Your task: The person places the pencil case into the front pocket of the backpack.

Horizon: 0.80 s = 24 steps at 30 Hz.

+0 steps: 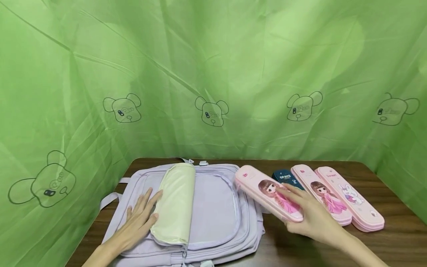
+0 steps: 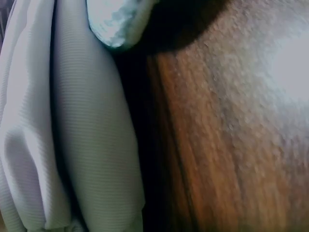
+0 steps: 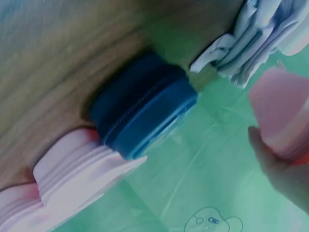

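My right hand (image 1: 311,215) grips a pink pencil case (image 1: 263,189) with a doll in a pink dress on its lid, tilted above the table beside the backpack; its end also shows in the right wrist view. On the left lies a lavender backpack (image 1: 213,207), its front panel folded back so that the pale yellow lining (image 1: 175,204) shows. Against that folded flap rests my left hand (image 1: 136,222), fingers extended. The left wrist view holds only the grey-lavender fabric (image 2: 96,121) of the bag's side and the wood.
Right of the held case lie a dark blue "SPACE" pencil case (image 3: 145,106), another doll pencil case (image 1: 325,196) and a pink rabbit pencil case (image 1: 350,198), side by side. The brown wooden table (image 1: 397,222) is enclosed by green curtains (image 1: 253,74) with bear outlines.
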Motion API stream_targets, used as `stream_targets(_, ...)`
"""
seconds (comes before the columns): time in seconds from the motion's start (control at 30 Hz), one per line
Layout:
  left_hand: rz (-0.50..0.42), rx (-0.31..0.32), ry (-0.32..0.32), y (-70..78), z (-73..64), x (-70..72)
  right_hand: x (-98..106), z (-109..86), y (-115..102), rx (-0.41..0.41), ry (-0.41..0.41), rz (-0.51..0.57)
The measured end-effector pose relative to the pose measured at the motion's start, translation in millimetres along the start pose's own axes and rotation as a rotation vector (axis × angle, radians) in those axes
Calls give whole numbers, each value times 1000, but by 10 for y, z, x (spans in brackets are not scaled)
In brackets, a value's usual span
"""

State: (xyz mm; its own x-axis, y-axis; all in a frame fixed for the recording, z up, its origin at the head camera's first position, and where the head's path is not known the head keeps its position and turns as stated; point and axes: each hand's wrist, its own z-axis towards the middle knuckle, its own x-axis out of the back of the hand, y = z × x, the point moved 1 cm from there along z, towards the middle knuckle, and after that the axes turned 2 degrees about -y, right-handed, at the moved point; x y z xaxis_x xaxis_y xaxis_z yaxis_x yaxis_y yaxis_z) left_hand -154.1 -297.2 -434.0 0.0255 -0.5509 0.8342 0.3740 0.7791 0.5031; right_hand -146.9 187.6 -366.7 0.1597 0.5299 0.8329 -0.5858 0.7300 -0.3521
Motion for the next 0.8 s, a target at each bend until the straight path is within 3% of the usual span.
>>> stream_targets(0.43, -5, -45, -10, 138, 102, -130, -73, -9, -52, 225, -290, 158)
stream_targets(0.7, -33, -37, 7, 217, 148, -192, -137, 81, -47, 347, -357, 254)
stream_targets(0.8, -58, -35, 25, 236, 165, -216, -167, 100, -81, 340, -393, 302)
